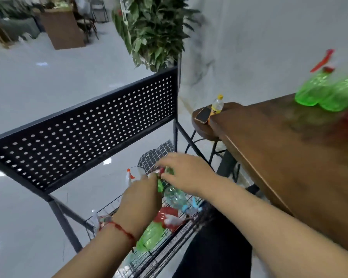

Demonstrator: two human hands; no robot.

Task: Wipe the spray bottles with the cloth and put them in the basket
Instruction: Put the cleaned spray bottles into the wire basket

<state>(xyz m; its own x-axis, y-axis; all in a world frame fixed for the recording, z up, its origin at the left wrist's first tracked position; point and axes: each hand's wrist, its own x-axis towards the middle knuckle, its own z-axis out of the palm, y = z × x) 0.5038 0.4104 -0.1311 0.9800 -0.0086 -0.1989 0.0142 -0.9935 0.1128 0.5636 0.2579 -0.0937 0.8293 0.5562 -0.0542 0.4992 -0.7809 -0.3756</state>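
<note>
Over basket (165, 247): right hand (186, 173) pinches red head of green bottle (160, 185); left hand (141, 197) at its body, grip not visible. Bottle runs 12-to-6 between hands, basket directly below. Cloth (155, 157) at 12. Spare bottles (313, 91) at 2.

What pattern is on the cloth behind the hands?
The cloth is black with a white grid check; the head view shows it.

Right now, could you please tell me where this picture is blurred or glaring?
Head view: motion blur smears the green spray bottles on the wooden table, and the left hand and right hand; head view: the perforated panel is sharper; head view: bright glare patches dot the glossy floor.
</note>
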